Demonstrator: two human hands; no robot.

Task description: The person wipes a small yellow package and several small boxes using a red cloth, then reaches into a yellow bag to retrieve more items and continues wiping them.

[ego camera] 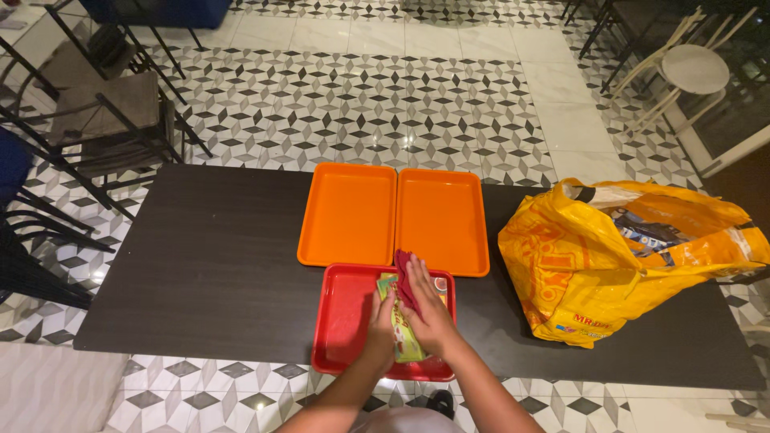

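A red tray point(345, 317) lies at the near edge of a dark table point(208, 265). Inside it sit flat snack packets point(405, 337), green and yellow, and a dark red packet point(401, 269). My left hand point(380, 325) rests on the left side of the green packet. My right hand point(429, 309) lies flat over the packets with its fingers stretched toward the dark red one. Whether either hand grips a packet is hard to tell.
Two orange trays point(349, 212) point(443, 220) sit side by side behind the red one. A bulging yellow plastic bag point(577, 265) lies at the right of the table. Dark chairs point(96, 120) stand far left, a white stool point(694, 68) far right, on patterned tiles.
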